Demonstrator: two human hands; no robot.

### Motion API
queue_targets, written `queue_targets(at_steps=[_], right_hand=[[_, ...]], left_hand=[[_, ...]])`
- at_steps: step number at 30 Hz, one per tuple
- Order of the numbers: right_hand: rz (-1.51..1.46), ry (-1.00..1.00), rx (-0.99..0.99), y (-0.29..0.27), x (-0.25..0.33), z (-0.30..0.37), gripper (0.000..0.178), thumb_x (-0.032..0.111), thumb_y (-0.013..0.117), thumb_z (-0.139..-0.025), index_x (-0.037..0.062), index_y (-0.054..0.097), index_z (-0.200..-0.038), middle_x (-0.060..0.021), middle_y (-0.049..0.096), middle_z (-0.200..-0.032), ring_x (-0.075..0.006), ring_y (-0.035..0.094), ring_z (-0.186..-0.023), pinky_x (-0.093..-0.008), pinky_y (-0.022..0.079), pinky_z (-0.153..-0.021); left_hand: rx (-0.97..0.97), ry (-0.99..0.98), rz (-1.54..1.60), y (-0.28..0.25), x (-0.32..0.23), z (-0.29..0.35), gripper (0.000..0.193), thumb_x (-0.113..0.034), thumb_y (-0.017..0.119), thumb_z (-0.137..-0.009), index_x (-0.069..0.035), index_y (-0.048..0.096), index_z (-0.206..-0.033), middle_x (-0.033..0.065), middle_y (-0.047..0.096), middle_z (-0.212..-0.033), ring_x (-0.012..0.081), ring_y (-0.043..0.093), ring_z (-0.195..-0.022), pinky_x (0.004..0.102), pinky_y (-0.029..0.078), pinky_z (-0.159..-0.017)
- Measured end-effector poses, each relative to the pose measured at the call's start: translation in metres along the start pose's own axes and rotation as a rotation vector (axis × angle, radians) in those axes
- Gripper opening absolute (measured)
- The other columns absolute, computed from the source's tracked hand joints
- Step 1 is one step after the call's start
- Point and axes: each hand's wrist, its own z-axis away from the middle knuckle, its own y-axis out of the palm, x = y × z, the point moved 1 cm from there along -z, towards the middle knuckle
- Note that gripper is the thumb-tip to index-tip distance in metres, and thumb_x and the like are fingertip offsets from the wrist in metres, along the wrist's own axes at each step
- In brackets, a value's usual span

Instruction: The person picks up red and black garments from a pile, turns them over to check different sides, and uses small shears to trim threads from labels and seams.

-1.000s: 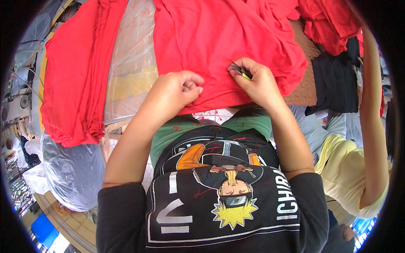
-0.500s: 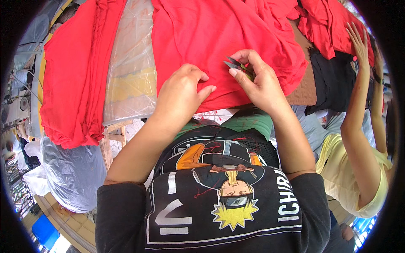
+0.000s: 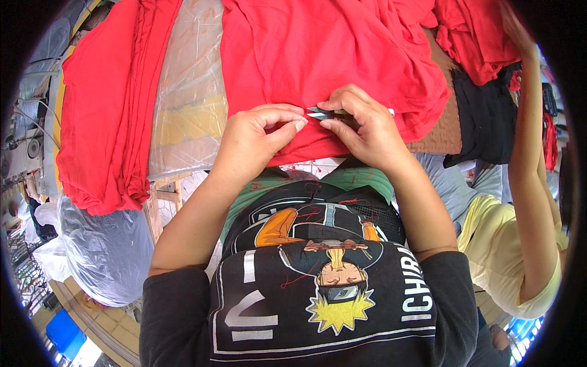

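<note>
Cloth (image 3: 342, 55), red and loosely rumpled, lies straight ahead of me on the table, its near edge just above the green trousers (image 3: 244, 199), with a folded red stack (image 3: 113, 116) well off to the left and black fabric (image 3: 483, 119) beyond the brown mat (image 3: 441, 131) on the right. I have the hands close together over its near part: the right hand (image 3: 361, 125) is clamped on a pair of small snips (image 3: 321, 114), blades pointing left, while the left hand (image 3: 263, 133) brings thumb and forefinger almost together right beside the blade tips; I cannot tell whether a thread or a bit of fabric is pinched there. I judge the material light, soft and limp, likely a knit, so it should fold and drag wherever I pull rather than hold a shape. It looks matt, so I expect decent grip and little slipping, except perhaps where it meets the clear plastic sheet (image 3: 191, 131). Fragile it is not, but steel points could nick it easily. I would take hold near the edge with fingertips, pinching a single layer flat, and lift only slightly, clear of the blades.
</note>
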Motion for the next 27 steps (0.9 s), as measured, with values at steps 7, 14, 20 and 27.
queue_targets(at_steps=[7, 14, 20, 27], right_hand=[[-0.011, -0.01, -0.05, 0.001, -0.004, -0.002, 0.022, 0.004, 0.071, -0.078, 0.0017, 0.063, -0.098, -0.0112, 0.061, -0.095, -0.0248, 0.064, -0.087, -0.0308, 0.051, -0.076], [0.016, -0.062, -0.085, 0.006, 0.003, -0.013, 0.018, 0.002, 0.07, -0.079, 0.0012, 0.063, -0.096, -0.0106, 0.062, -0.092, -0.0248, 0.064, -0.086, -0.0311, 0.051, -0.074], [0.118, -0.035, -0.248, -0.032, 0.009, -0.017, 0.019, 0.002, 0.07, -0.081, 0.0016, 0.063, -0.098, -0.0052, 0.062, -0.091, -0.0145, 0.059, -0.08, -0.026, 0.047, -0.068], [-0.99, -0.44, 0.975, -0.076, 0.072, 0.01, 0.026, 0.028, 0.062, -0.089, 0.0037, 0.06, -0.1, -0.0065, 0.063, -0.09, -0.0185, 0.062, -0.072, -0.0292, 0.049, -0.059]], left_hand=[[0.006, 0.008, 0.052, 0.0, 0.003, 0.0, 0.014, -0.006, 0.067, -0.086, 0.003, 0.07, -0.097, 0.0082, 0.068, -0.107, 0.0085, 0.061, -0.094, 0.0219, 0.049, -0.082], [-0.015, 0.064, -0.076, -0.002, -0.003, 0.004, 0.011, -0.005, 0.067, -0.085, 0.0, 0.071, -0.093, 0.0103, 0.063, -0.117, 0.0124, 0.062, -0.096, 0.0262, 0.048, -0.085], [0.389, 0.404, -0.778, -0.078, -0.081, 0.047, 0.015, -0.011, 0.069, -0.079, -0.001, 0.072, -0.09, 0.0117, 0.063, -0.114, 0.0277, 0.058, -0.104, 0.0386, 0.042, -0.094], [0.238, 0.246, -0.68, -0.086, -0.092, 0.047, 0.011, -0.01, 0.068, -0.081, 0.001, 0.067, -0.085, 0.0099, 0.067, -0.1, 0.0266, 0.063, -0.096, 0.0372, 0.047, -0.088]])
